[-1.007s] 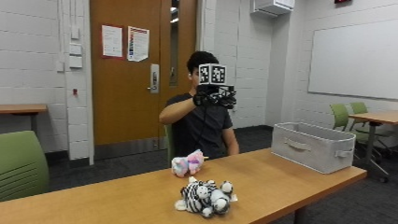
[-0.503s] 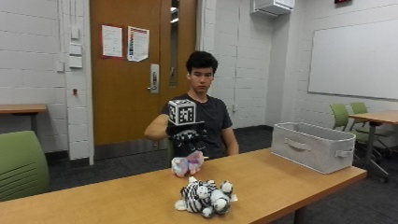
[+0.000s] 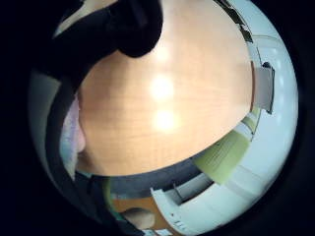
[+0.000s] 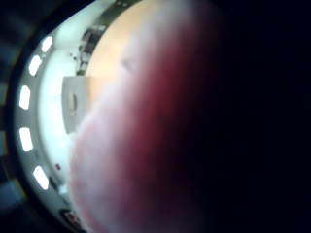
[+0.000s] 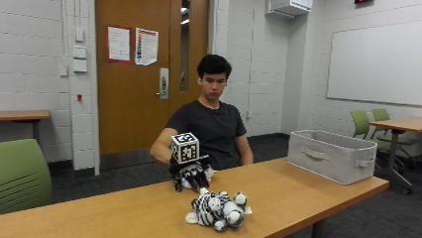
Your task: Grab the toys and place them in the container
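The table [image 5: 131,210] runs across the foreground with the person seated behind it at 12 o'clock. The gloved right hand [image 5: 190,174] sits on top of the pink plush toy [image 5: 206,173] near the table's far edge. The zebra plush toy [image 5: 216,210] lies on the table at 5 o'clock from that hand, nearer the front edge. The fabric container [image 5: 333,154] stands on the table's end at 3 o'clock, well apart from both toys.

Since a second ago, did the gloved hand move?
Yes. The gloved right hand came down from in front of the person's face to the pink toy on the table.
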### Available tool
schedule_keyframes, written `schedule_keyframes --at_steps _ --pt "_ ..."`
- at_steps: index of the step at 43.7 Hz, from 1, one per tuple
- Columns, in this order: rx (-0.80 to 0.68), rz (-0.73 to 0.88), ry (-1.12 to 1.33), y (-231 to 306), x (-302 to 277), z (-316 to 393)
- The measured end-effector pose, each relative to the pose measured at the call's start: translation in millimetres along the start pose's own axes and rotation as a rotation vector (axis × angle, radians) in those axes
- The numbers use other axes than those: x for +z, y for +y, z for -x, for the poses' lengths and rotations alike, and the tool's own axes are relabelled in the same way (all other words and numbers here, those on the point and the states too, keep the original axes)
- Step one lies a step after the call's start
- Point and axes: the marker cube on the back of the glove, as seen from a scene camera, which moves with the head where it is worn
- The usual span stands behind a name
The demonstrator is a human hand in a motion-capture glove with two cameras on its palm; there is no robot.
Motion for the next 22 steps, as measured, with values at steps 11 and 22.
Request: schedule_keyframes --at_steps 11,22 --pt "0.023 -0.019 -0.024 9.6 -2.5 0.2" --pt "0.059 -0.164 0.067 12.6 -15.2 -1.8"
